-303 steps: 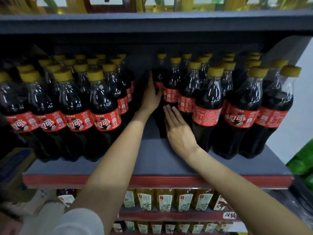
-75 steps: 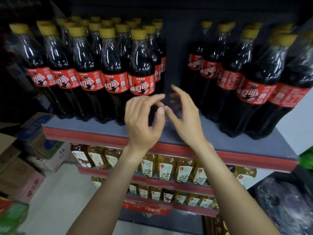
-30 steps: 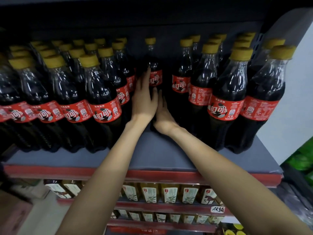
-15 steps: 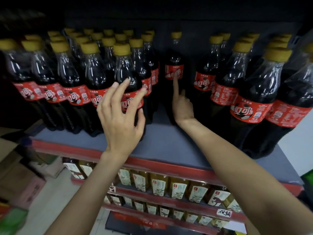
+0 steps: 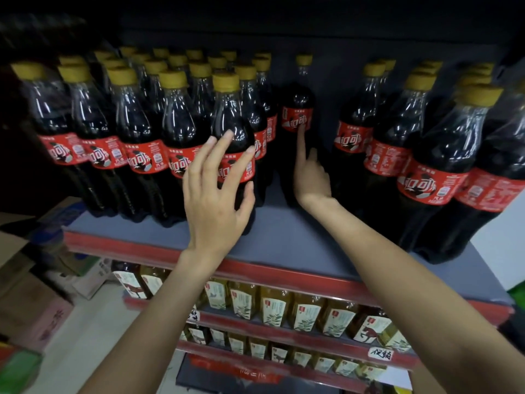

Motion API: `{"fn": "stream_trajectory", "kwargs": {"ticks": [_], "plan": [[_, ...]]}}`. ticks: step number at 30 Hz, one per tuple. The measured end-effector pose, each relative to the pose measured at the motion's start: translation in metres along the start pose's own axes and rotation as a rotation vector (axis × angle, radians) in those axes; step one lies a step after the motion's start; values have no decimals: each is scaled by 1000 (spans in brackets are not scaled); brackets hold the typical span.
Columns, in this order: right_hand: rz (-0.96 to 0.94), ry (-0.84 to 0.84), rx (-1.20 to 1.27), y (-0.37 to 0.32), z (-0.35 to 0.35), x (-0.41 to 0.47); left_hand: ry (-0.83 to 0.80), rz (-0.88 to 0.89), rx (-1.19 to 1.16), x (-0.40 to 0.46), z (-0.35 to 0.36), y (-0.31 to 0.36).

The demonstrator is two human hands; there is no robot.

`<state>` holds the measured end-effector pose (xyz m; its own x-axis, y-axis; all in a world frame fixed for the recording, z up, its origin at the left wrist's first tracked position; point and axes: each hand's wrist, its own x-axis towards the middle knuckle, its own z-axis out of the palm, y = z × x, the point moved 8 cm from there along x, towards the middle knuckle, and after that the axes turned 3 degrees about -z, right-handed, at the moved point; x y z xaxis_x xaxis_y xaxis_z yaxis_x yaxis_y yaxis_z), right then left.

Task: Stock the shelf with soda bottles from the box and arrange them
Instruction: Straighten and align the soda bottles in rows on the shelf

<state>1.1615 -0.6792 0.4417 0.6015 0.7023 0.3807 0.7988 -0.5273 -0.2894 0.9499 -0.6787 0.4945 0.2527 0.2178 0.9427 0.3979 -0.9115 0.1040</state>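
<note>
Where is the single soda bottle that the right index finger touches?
In the head view, the single soda bottle stands far back on the grey shelf, in the gap between the left and right bottle groups, with the right hand touching its red label.

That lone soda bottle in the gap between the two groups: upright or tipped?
Upright. The lone bottle stands with its yellow cap straight above its label; the right hand has one fingertip on that label.

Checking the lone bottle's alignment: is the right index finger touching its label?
Touching. The head view shows the right hand's fingertip meeting the lone bottle's red label.
</note>
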Motion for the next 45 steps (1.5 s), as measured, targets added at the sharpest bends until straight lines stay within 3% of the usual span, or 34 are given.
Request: {"fn": "stream_trajectory", "kwargs": {"ticks": [2,5,7,12,17,21,26,35,45], "plan": [[-32,-51,113,0,-13,-17,68,16,-151,1,-7,11],[-105,75,267,6,-46,-53,25,24,-456,6,2,40],[-85,112,322,15,-53,-73,-126,-105,-612,14,32,51],[56,-5,339,31,-31,-88,-548,-588,-892,33,147,57],[124,10,383,29,-29,-78,-718,-563,-1043,46,185,79],[134,24,347,27,-30,-72,-652,-455,-898,50,181,79],[117,142,372,28,-38,-66,-557,-475,-683,43,160,45],[98,-20,431,7,-28,-32,-480,-531,-477,41,138,30],[125,-50,473,4,-17,-17,-504,-604,-576,26,132,26]]}}
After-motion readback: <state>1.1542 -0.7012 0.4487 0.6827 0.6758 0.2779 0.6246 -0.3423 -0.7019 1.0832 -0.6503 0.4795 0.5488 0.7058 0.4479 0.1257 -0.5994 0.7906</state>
